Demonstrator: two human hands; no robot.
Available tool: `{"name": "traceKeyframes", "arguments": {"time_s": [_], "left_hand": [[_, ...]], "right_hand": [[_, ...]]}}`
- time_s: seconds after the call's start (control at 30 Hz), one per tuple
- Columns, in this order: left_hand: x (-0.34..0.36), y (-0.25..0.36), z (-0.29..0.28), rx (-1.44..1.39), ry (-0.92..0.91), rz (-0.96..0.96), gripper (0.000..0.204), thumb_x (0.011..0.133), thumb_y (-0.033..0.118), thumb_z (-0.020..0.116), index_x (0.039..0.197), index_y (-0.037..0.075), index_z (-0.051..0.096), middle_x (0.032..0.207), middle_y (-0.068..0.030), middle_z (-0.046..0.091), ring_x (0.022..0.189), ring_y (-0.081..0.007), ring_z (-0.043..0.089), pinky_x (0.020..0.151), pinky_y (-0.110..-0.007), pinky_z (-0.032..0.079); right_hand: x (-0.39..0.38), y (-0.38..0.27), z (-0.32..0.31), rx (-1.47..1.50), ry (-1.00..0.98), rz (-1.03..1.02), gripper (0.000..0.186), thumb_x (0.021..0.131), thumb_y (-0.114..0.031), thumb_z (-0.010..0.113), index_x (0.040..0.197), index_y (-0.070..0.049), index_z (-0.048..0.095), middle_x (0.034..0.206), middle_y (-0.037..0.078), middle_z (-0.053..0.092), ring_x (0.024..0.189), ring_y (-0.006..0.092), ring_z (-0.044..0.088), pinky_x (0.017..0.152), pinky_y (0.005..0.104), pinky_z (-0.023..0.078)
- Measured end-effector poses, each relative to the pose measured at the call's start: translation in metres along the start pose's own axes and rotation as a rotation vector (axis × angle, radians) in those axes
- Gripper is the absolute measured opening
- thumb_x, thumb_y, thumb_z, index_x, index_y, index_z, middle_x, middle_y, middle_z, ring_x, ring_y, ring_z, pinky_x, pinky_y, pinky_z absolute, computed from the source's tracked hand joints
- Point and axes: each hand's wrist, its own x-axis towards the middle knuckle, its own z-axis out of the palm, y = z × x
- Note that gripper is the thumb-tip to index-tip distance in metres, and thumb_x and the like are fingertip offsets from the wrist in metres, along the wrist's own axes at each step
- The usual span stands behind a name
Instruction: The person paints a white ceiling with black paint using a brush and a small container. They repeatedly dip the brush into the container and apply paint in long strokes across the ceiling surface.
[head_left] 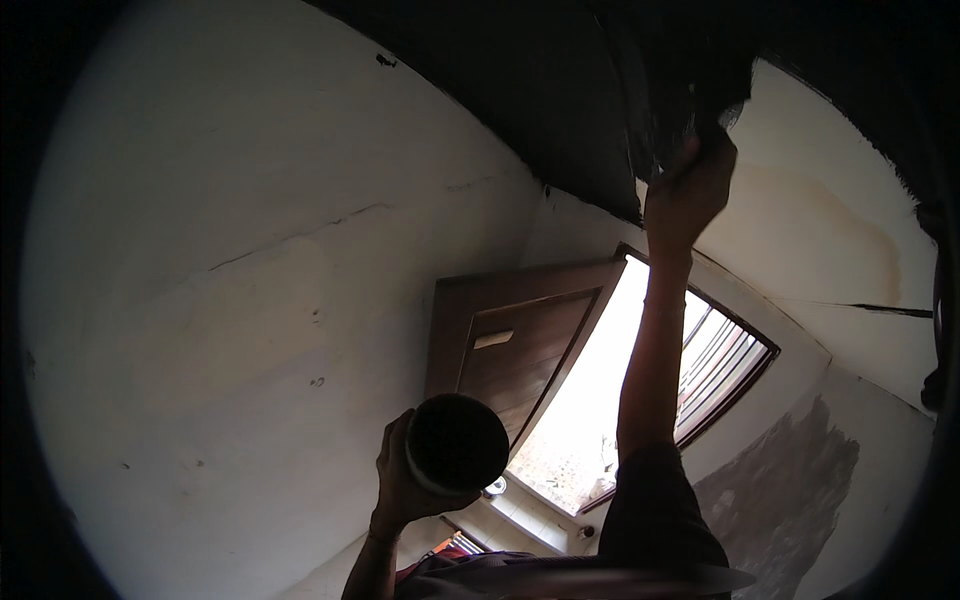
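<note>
1. While my left hand point(400, 495) grips a round container point(457, 443), its contents too dark to tell, my right hand point(695, 190) is curled around what looks like a brush point(731, 113), at the edge of the dark paint point(540, 85).
2. That paint already covers the ceiling point(785, 150) along the left wall point(250, 330).
3. Toward the ceiling's right edge, a pale, stained part point(845, 230) seems not yet coated.

From my remote seat, I have the container point(457, 443) in my left hand point(395, 485) before the door point(535, 340), a wall point(230, 330) left of it, the doorway point(590, 370) right; my right hand's point(695, 190) brush point(735, 112) is up at the ceiling point(820, 210).
</note>
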Motion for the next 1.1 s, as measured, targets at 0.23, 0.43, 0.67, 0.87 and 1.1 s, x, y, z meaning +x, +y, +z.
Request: {"name": "traceKeyframes", "arguments": {"time_s": [0.23, 0.43, 0.67, 0.87, 1.1], "left_hand": [[-0.003, -0.002, 0.006, 0.05, 0.021, -0.002, 0.131, 0.043, 0.043, 0.104, 0.149, 0.003, 0.038, 0.136, -0.0182, 0.057, 0.125, -0.0339, 0.061, 0.105, -0.048, 0.052], [-0.004, -0.002, 0.01, 0.023, 0.022, -0.043, 0.132, 0.042, 0.044, 0.104, 0.149, 0.004, 0.038, 0.137, -0.0173, 0.059, 0.126, -0.0336, 0.061, 0.105, -0.048, 0.051], [0.001, 0.0, 0.013, 0.0, 0.017, -0.032, 0.133, 0.041, 0.043, 0.104, 0.149, 0.004, 0.036, 0.136, -0.0172, 0.06, 0.125, -0.0327, 0.061, 0.107, -0.049, 0.05], [-0.003, -0.001, 0.011, 0.011, 0.037, -0.042, 0.131, 0.043, 0.043, 0.104, 0.148, 0.003, 0.037, 0.134, -0.0178, 0.061, 0.124, -0.0331, 0.062, 0.106, -0.049, 0.051], [-0.002, -0.002, 0.011, 0.034, 0.03, -0.011, 0.134, 0.044, 0.044, 0.103, 0.151, 0.003, 0.034, 0.137, -0.0188, 0.059, 0.126, -0.0348, 0.061, 0.106, -0.049, 0.051]], "right_hand": [[-0.029, 0.078, 0.03, -0.036, -0.099, 0.239, 0.02, 0.104, -0.022, 0.055, 0.109, -0.003, 0.057, 0.085, 0.025, 0.069, 0.08, 0.0478, 0.069, 0.069, 0.053, 0.053], [-0.105, 0.084, 0.025, -0.11, -0.176, 0.625, 0.017, 0.099, -0.016, 0.06, 0.111, -0.004, 0.059, 0.082, 0.025, 0.069, 0.078, 0.0471, 0.069, 0.066, 0.0532, 0.053], [-0.033, 0.019, 0.025, 0.088, 0.011, 0.12, 0.025, 0.106, -0.025, 0.056, 0.105, -0.001, 0.062, 0.073, 0.022, 0.067, 0.069, 0.0417, 0.071, 0.057, 0.0448, 0.054], [-0.004, 0.011, 0.032, 0.095, 0.015, 0.171, 0.031, 0.104, -0.026, 0.058, 0.116, 0.002, 0.065, 0.075, 0.021, 0.069, 0.07, 0.0419, 0.072, 0.057, 0.0446, 0.055], [-0.023, -0.013, 0.026, 0.159, 0.007, 0.181, 0.03, 0.102, -0.024, 0.061, 0.117, 0.002, 0.062, 0.079, 0.024, 0.07, 0.07, 0.0414, 0.072, 0.058, 0.0442, 0.056]]}}
